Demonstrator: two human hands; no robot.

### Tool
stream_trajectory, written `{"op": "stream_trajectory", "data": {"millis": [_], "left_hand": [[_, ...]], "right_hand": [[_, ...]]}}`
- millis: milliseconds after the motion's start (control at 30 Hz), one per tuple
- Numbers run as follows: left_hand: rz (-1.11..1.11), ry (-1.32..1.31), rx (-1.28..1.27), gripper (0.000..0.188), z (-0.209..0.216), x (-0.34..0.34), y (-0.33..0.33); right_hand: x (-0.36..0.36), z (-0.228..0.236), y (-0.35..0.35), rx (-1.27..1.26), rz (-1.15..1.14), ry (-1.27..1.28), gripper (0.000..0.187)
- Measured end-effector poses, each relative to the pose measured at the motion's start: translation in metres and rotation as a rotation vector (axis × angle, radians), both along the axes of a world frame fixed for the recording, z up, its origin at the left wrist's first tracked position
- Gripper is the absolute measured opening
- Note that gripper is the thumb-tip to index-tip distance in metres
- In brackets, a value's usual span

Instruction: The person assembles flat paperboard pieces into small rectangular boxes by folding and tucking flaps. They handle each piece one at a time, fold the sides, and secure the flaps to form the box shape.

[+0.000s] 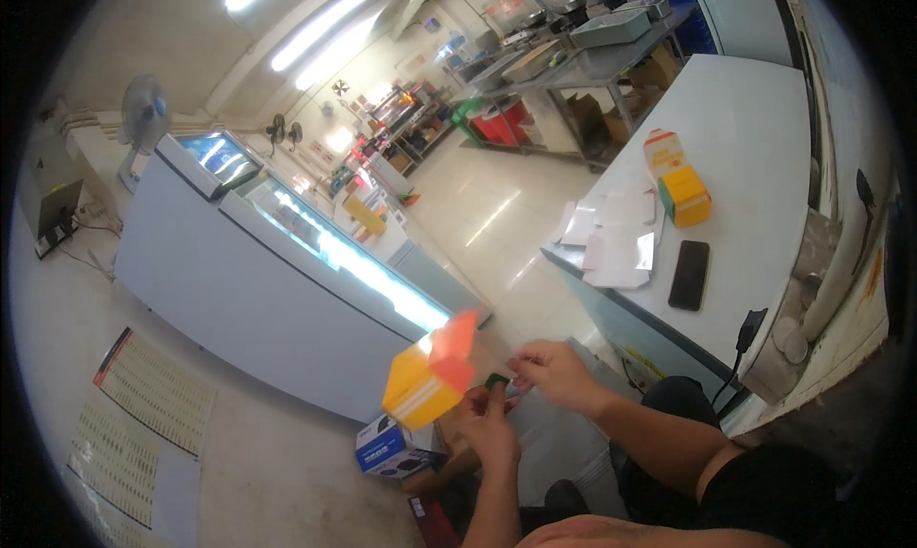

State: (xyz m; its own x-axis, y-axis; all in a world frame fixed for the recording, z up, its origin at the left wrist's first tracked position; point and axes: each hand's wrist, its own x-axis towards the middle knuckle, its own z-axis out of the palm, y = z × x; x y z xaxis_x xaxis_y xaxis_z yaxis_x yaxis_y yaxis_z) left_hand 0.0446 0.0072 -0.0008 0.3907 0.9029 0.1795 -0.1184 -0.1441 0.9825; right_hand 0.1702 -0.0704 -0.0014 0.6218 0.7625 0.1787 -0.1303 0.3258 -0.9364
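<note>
Head cam: yellow carton (420, 387) up in the air, left hand (490, 422) on it, right hand (559, 374) close by.

Head view, what I get on my end: left fingers are curled closed on the carton's near right side, thumb up by a small green piece (497, 381); orange flap (453, 345) stands open on top. Right thumb and fingertips are drawn nearly together just beside the green piece; can't tell from here if they grip anything. Blue-and-white box (394, 448) sits low behind the carton. On the white counter (740, 118) to the right: second yellow carton (686, 199), flap up, next to flat white sheets (616, 252), with a black smartphone (689, 276) near both.
</note>
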Motion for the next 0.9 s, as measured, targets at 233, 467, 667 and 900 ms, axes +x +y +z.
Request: {"op": "stream_trajectory", "data": {"millis": [233,467,667,900], "left_hand": [[0.03,-0.154,-0.096,0.014,0.002,0.009,-0.008],[0.061,-0.123,0.068,0.019,-0.01,0.015,-0.006],[0.115,0.095,0.38,0.017,0.005,0.007,-0.004],[0.076,0.098,0.434,0.014,0.008,-0.007,0.002]], "right_hand": [[-0.018,-0.002,-0.003,0.061,-0.385,-0.747,0.023],[-0.014,0.007,-0.007,0.145,-0.434,-0.723,0.017],[-0.007,0.011,-0.009,0.212,-0.317,-0.563,0.015],[-0.006,0.01,-0.007,0.319,-0.189,-0.65,0.015]]}}
